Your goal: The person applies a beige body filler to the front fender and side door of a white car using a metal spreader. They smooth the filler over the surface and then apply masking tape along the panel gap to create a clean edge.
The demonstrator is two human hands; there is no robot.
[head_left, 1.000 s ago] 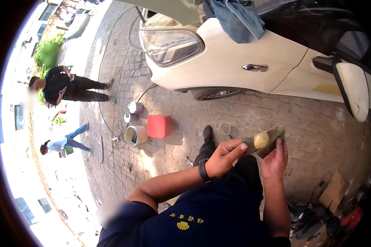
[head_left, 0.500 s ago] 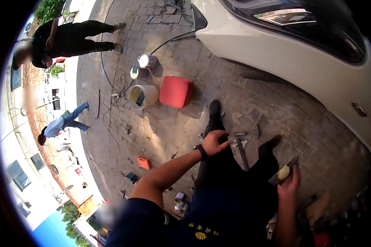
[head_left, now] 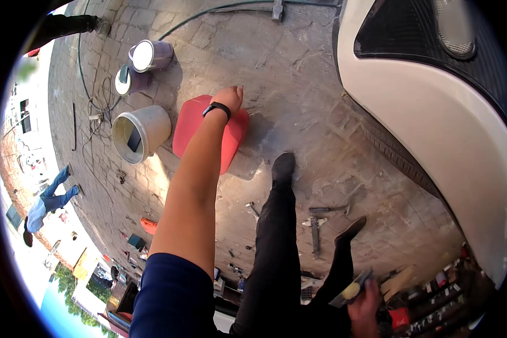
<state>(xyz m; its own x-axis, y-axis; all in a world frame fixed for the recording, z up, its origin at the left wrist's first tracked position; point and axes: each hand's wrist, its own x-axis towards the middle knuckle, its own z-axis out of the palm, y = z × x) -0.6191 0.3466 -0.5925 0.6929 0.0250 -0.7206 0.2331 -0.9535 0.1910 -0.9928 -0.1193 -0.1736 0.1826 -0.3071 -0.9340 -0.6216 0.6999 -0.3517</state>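
Observation:
My left hand reaches out over the upper right corner of a red stool; a dark band circles the wrist. Its fingers are mostly hidden, so whether it touches the stool I cannot tell. Low on the right, my right hand is closed on a flat grey scraper. A pale yellow lump, like putty, sits on the scraper.
A white car with a tyre fills the right. Left of the stool stand a whitish bucket and two paint cans. A hammer and other tools lie near my feet. People stand farther left.
My left hand has moved from above my leg out to the red stool. My view has shifted toward the stool and car. The scraper stays in my right hand.

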